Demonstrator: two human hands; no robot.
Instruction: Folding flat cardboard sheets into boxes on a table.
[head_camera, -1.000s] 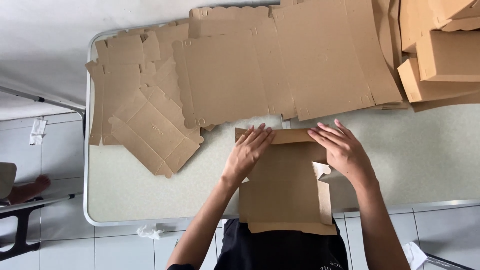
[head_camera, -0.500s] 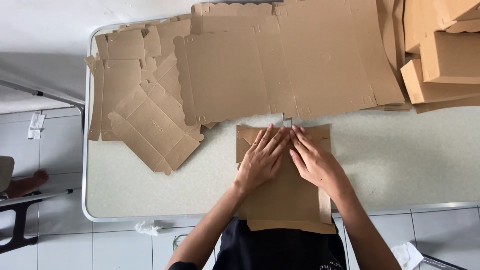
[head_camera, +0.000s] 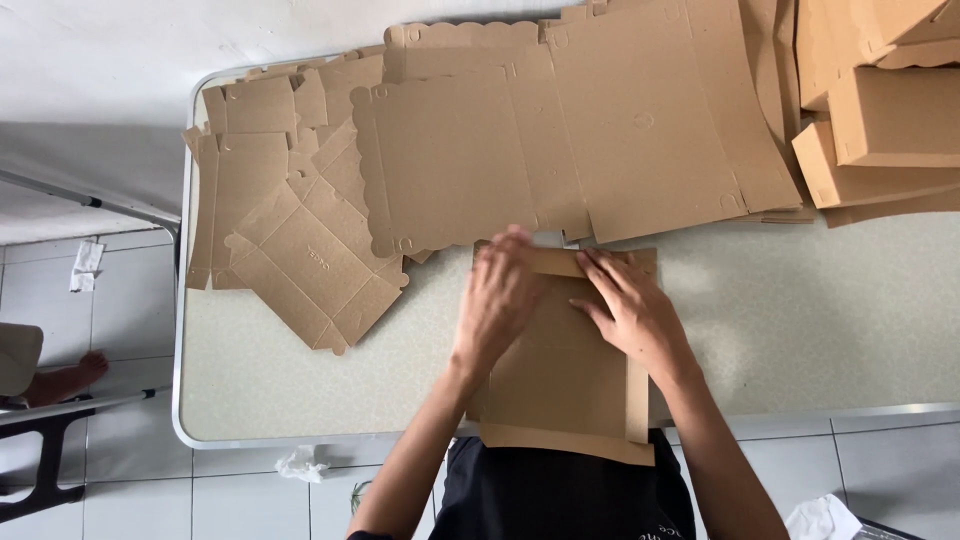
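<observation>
Both hands lie flat, fingers together, palms pressing down on the brown flat-cut cardboard box blank (head_camera: 565, 375) at the near edge of the table; neither pinches anything, it is a press, not a grasp. Left hand (head_camera: 497, 300) covers the blank's far left part, fingertips up at its far edge. Right hand (head_camera: 632, 312) sits just beside it to the right, fingers angled across the folded far strip. Half a second ago the two hands lay side by side at the blank's middle, and a second ago they were spread apart at the far corners with a side flap standing up on the right; now that flap lies down as a narrow strip along the right edge, and the far strip is folded over too. Reads as creasing in progress: panels pre-folded flat, box not yet raised. The blank overhangs the near table rim, touching the person's dark shirt (head_camera: 565, 495). Far of the hands, just beyond the blank, a large unfolded brown scallop-edged cardboard sheet (head_camera: 560, 140) lies flat, with a messy pile of smaller brown die-cut blanks (head_camera: 290, 230) to the far left. Far right: a stack of assembled brown cardboard boxes (head_camera: 885, 120). The pale speckled table with metal rim (head_camera: 820, 320) is bare to the right of the hands. A crumpled white tissue (head_camera: 300, 464) lies on the tiled floor, near left.
</observation>
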